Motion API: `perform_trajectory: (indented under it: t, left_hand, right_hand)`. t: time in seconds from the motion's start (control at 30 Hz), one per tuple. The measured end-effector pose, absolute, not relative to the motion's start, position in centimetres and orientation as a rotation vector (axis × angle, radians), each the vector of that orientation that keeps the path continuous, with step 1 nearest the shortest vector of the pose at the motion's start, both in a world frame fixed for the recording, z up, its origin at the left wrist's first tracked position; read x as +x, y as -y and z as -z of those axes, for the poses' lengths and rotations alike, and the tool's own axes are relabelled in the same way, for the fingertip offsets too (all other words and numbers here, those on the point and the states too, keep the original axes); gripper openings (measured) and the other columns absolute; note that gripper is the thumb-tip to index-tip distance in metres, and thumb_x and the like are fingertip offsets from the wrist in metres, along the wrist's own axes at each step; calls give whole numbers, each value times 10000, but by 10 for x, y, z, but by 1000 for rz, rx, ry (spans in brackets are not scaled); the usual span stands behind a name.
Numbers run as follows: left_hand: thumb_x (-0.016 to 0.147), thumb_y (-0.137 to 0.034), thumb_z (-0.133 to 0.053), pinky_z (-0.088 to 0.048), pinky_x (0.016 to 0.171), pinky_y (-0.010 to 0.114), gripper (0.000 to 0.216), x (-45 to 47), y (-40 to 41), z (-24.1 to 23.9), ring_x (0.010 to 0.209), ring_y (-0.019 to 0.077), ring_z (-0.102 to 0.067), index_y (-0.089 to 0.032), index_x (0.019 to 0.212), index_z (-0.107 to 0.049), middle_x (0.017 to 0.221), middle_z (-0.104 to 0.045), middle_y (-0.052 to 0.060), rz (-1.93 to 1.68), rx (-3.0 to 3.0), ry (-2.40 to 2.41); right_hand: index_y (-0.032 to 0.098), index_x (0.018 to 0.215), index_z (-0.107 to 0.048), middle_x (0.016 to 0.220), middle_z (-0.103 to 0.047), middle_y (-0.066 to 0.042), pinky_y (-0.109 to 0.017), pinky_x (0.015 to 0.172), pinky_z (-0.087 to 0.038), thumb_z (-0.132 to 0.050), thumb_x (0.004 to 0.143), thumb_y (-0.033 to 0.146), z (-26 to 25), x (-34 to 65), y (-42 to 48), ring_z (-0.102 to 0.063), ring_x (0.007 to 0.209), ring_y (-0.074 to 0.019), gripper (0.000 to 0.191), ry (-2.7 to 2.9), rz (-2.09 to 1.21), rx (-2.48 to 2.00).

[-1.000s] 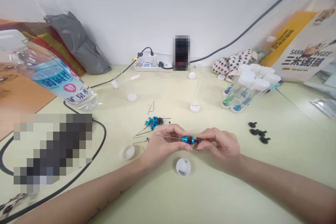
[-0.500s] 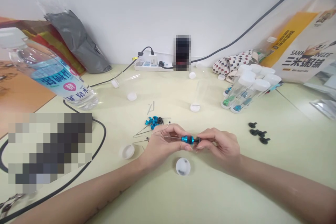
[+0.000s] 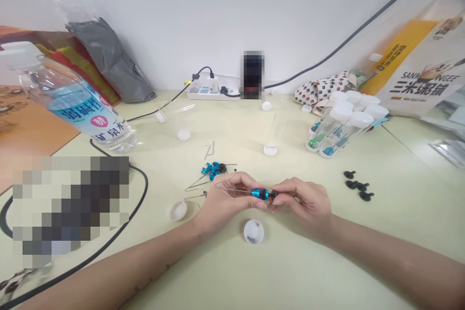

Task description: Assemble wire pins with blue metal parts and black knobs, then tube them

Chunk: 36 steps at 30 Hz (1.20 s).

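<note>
Between thumb and fingers, my left hand (image 3: 227, 203) grips a small blue metal cylinder (image 3: 257, 193) with a thin metal wire (image 3: 236, 190) running out to its left. My right hand (image 3: 307, 201) pinches a black knob-like piece (image 3: 273, 194) at the cylinder's right end; the fingertips partly cover it. The two parts lie in one line just above the table. Below the hands is a round white cap (image 3: 253, 237) with tiny dark pieces inside. Beyond my left hand lie several blue metal parts (image 3: 210, 170) and a black one, with thin wires around them.
Another white cap (image 3: 178, 210) sits left of my left hand. Several black disc-headed pieces (image 3: 351, 184) lie to the right. Behind them stand capped clear tubes (image 3: 332, 131) with coloured parts. A water bottle (image 3: 83, 111), black cable (image 3: 147, 181) and power strip (image 3: 203, 91) are farther out.
The whole view has shifted very slightly. Both hands keep the same hold on the blue cylinder and the black piece, with no clear movement between them.
</note>
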State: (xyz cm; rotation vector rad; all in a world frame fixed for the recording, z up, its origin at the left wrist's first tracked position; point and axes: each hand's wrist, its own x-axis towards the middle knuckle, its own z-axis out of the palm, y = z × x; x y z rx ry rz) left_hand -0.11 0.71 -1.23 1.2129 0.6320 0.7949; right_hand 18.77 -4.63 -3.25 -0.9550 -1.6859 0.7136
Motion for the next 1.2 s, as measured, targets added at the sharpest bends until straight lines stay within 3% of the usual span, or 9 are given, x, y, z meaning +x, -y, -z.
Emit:
perform_trajectory:
  t: [0.17,0.37,0.77,1.2]
  left_hand:
    - [619,-125,-790,-521,657,236,168,-1,-6,13,705,132,-623,-145,734,-670,745,-682,20,-789,1150,-723]
    - [651,-114,-770,-487,615,185,151,-2,-7,16,690,99,-596,-150,755,-666,760,-678,7,-804,1100,-745]
    - [590,-97,-800,-510,626,218,191,-1,-6,12,672,122,-610,-134,728,-673,731,-684,23,-820,1119,-733]
    - [627,-80,-775,-522,647,235,180,-2,-7,16,707,134,-623,-149,763,-679,764,-683,22,-828,1151,-689]
  right_hand:
    - [186,1010,-599,739,-700,-13,-195,580,-598,-539,898,159,32,187,45,-687,627,-125,130,1679,-719,-964]
    - [176,1090,-600,857,-701,-47,-240,650,-617,-651,816,159,33,185,44,-690,705,-144,279,1719,-642,-1036]
    - [197,1104,-587,859,-706,-26,-218,645,-621,-594,847,103,36,187,45,-698,715,-135,274,1693,-756,-962]
    - [205,1086,-601,850,-706,-9,-198,646,-615,-603,839,81,37,187,45,-694,688,-116,277,1665,-805,-966]
